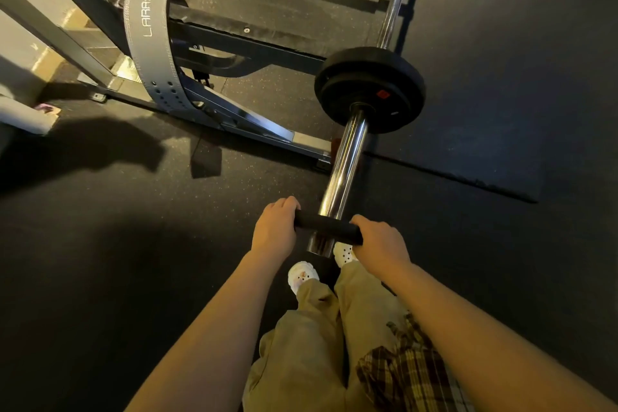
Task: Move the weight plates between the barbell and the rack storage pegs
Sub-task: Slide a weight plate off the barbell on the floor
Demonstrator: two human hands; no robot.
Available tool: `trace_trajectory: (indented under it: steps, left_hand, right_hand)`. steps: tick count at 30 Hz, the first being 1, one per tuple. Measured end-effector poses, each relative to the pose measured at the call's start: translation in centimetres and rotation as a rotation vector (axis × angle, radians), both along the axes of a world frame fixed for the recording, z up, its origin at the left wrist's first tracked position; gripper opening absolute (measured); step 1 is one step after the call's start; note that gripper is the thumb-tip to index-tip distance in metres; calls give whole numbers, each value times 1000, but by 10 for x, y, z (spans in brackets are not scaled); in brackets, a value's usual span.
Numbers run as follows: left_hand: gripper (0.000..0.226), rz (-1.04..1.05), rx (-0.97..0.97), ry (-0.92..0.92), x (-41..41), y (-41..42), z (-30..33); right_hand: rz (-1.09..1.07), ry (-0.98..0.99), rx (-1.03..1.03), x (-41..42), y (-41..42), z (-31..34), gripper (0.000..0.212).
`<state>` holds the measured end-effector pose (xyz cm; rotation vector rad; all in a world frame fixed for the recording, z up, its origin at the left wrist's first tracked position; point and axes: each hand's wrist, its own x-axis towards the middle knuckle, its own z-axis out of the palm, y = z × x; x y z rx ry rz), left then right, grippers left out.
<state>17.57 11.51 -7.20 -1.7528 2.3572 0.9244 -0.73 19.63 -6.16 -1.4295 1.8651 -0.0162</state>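
Black rubber floor (100,261) carries a steel rack (234,43) at upper left with a grey lifting belt (157,53) looped round its frame, and the barbell (347,150) runs from top right down toward the person. Stacked black weight plates (369,90) sit on the barbell's chrome sleeve just beside the rack base, well apart from the hands. At the sleeve's near end a thin black plate (329,226) is seen edge-on, left hand (276,231) grip curled round its left edge and right hand (381,242) grip curled round its right edge, white shoes (302,274) on the floor below.
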Motion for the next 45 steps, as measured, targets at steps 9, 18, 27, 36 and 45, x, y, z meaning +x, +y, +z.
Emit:
trace_trajectory:
  steps: [9,18,27,36,45]
  left_hand:
    - [24,15,16,-18,12,16,3]
    - [23,87,-29,-49,-2,31,17]
    - [24,160,11,-78,-8,30,19]
    - [26,105,41,9,17,32,5]
    - [31,22,342,49,84,40,-4]
  right_hand:
    - [5,-14,25,12,13,3,30]
    - [10,-74,97,2,16,0,32]
    - [124,-93,139,-5,6,5,36]
    - [-47,19,134,32,28,11,26]
    - [150,206,256,76,-2,46,14]
